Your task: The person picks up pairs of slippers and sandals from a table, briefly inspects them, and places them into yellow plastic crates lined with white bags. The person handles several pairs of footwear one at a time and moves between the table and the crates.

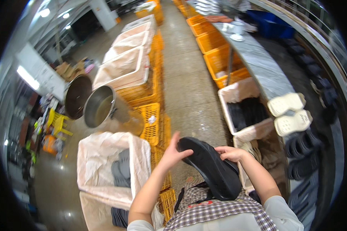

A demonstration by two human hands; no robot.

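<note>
A black slipper (210, 163), its sole side turned mostly toward me, is held slantwise in front of my checked apron. My left hand (172, 154) grips its far left end, thumb on the near face and fingers partly hidden behind. At its right edge my right hand (232, 154) pinches the rim between thumb and bent fingers. The slipper's lower end rests close against the apron (216, 211); whether it touches the cloth I cannot tell.
Lined crates stand on my left, one with grey slippers (121, 169). Behind it are metal drums (117, 111) and yellow crates (148, 119). To my right, a grey table (266, 63) bears cream slippers (287, 104); a crate beside it holds black pieces (246, 111).
</note>
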